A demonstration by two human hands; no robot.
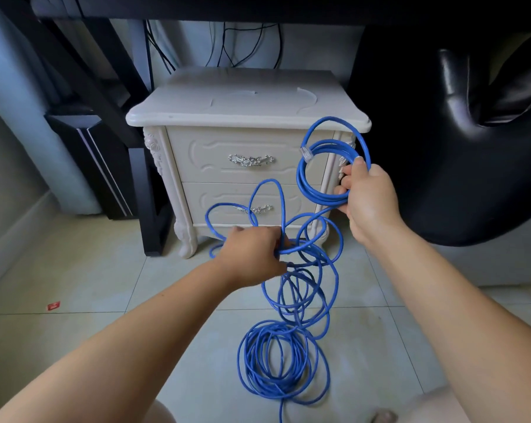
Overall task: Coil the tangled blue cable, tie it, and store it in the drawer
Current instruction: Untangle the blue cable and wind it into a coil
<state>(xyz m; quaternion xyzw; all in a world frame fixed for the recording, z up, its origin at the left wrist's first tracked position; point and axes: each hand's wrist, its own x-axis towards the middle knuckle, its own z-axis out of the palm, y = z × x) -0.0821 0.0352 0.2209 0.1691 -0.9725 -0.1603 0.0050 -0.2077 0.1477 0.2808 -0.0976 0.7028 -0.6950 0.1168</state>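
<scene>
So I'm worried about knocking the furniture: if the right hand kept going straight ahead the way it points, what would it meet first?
Probably the carved right front corner post of the white two-drawer nightstand, just beyond the right hand holding the coiled blue cable; depth is unclear.

We see both of our arms bare from the bottom corners up to the wrists, with no sleeve, cuff, watch, band or glove on either one. Our left hand [252, 254] shows its back and knuckles, with the fingers curled under and mostly hidden. Our right hand [369, 196] shows its back too; its thumb has a short, plain, unpainted nail, and no ring shows on the fingers we can make out. At the bottom edge, well below the white nightstand [246, 117], we see two pale rounded shapes, probably our knees, and beside the right one a blurred bit that may be toes.
</scene>
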